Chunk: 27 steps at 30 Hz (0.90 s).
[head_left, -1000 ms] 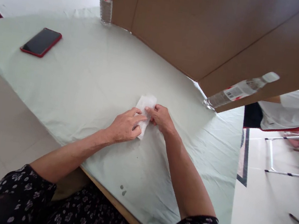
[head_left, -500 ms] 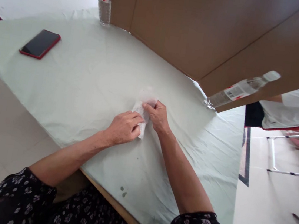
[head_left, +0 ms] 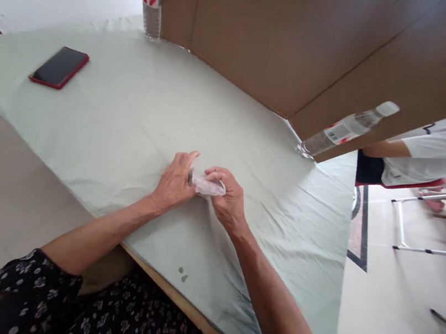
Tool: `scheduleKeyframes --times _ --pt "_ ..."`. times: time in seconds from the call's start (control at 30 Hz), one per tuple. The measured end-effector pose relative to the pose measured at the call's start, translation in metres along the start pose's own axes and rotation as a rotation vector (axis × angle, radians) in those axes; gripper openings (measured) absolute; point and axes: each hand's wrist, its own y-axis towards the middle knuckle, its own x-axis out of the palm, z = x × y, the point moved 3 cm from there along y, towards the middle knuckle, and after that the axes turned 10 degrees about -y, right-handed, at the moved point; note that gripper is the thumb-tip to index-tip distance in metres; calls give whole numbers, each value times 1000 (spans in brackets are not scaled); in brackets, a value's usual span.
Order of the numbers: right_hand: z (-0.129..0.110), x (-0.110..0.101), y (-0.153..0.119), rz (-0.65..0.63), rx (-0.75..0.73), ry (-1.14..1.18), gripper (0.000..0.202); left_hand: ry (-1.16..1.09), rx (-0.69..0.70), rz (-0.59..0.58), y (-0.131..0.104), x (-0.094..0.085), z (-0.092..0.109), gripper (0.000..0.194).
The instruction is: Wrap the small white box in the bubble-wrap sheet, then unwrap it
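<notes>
A small white tissue-like piece (head_left: pixel 208 186), folded or bunched, is held between my hands just above the pale green tablecloth (head_left: pixel 129 119). My right hand (head_left: pixel 229 197) grips its right end, thumb and fingers wrapped round it. My left hand (head_left: pixel 175 180) is at its left end, fingers curled against it; a small dark spot shows there, too small to make out.
A phone in a red case (head_left: pixel 59 67) lies at the left. One plastic bottle (head_left: pixel 151 3) stands at the back left; another bottle (head_left: pixel 343 130) is by the corner of a large brown board (head_left: pixel 267 39). Beyond, at right, is a person in a white shirt (head_left: pixel 438 152).
The white piece was upright and longer; now it is more compact and lies sideways between my hands. My right hand has moved down, and my left hand has shifted slightly left and up.
</notes>
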Motion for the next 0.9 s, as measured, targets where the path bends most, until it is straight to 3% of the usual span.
scheduleKeyframes --times 0.13,0.23,0.3,0.37,0.43,0.5,0.67,0.8,0.9 --pt "3 5 -18 29 -99 -82 14 -32 26 -101 2 0 2 34" --pt "6 6 -24 49 -171 -133 17 -35 58 -175 7 -9 1 17" --pt "7 6 -27 40 -221 -156 22 -81 107 -326 8 -18 -1 21" --pt "7 7 -32 17 -290 -185 27 -105 149 -485 7 -26 -5 41" --pt "8 8 -35 3 -355 -222 30 -102 172 -537 5 -31 -8 54" --pt "10 8 -36 10 -374 -248 29 -103 207 -510 4 -31 -9 52" --pt "13 4 -17 -2 -222 -142 21 -230 179 -367 7 -21 -3 42" --pt "13 0 4 -140 84 59 12 -302 -101 -311 10 -21 -1 29" --pt "15 2 7 -234 251 234 23 -320 -319 -345 9 -22 -1 28"
